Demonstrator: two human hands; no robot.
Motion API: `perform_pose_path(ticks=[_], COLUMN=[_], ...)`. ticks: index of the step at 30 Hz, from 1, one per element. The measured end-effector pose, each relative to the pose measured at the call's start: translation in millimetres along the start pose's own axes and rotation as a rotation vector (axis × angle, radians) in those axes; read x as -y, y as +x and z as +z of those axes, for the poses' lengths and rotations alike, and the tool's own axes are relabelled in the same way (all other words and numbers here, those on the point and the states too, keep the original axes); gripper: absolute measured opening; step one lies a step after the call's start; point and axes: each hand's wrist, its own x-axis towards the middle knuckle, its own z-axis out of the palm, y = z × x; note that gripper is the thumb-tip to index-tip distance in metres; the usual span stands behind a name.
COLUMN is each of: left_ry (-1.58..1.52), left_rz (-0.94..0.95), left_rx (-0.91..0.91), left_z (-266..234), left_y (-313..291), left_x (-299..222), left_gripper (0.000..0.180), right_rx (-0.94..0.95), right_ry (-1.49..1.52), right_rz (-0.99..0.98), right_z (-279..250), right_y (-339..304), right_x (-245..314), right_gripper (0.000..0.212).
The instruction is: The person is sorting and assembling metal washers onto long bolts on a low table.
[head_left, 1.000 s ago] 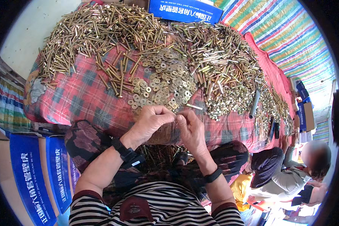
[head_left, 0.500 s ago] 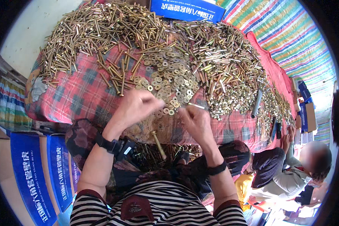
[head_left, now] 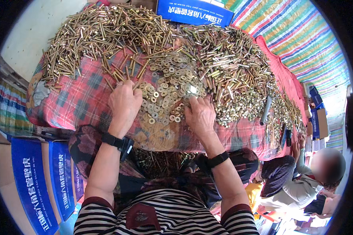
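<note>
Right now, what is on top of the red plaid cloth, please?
On the cloth lie long bolts, flat washers, slim metal pieces and small nuts. The left hand is at the bolts, the right hand at the washers. What lies beneath these cannot be seen.

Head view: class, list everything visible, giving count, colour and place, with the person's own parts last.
Bolts: countless, gold, upper left
Washers: many, dull gold, centre
Sleeves: countless, gold, right of centre
Nut-like pieces: many, gold, nearer than sleeves
Rod: one, grey, right
Plaid cloth: one, red and grey, beneath hardware
Blue box: one, far edge
Cartons: at least two, blue and brown, lower left
Striped sheet: multicoloured, upper right
Co-worker: one, pale top, lower right
Wristbands: two, black, wrists
Shirt: one, black-and-white, bottom
Left hand: one, bare, at bolts
Right hand: one, bare, beside washers
</note>
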Motion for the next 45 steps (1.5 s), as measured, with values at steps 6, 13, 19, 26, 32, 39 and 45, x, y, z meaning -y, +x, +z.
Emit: perform_pose_path(ticks=[6,13,19,26,32,39,45], left_ry=[-1.219,-1.383,-1.266,-1.284,-1.427,-1.447,-1.480], left_rz=[-0.359,-0.216,-0.181,-0.203,-0.456,-0.478,-0.470], left_rx=[0.482,0.676,0.751,0.855,1.080,1.018,0.973], left_z=[8,9,12,10,11,12,5], left_y=[-23,-54,-59,-59,-57,-58,-58], left_x=[-19,-44,-45,-45,-41,-45,-51], left_gripper=[0.015,0.015,0.019,0.025,0.027,0.023,0.020], right_rx=[-0.054,-0.083,-0.027,-0.042,-0.057,-0.225,-0.261], right_ry=[0.199,0.710,0.873,0.917,0.726,0.475,0.381], right_rz=[0.117,0.415,0.520,0.590,0.458,0.210,0.118], right_z=[-3,-23,-28,-22,-23,-19,-26], right_y=[-4,-13,-19,-30,-36,-30,-28], right_x=[5,18,26,30,33,34,40], right_gripper=[0.013,0.007,0.010,0.009,0.009,0.015,0.013])
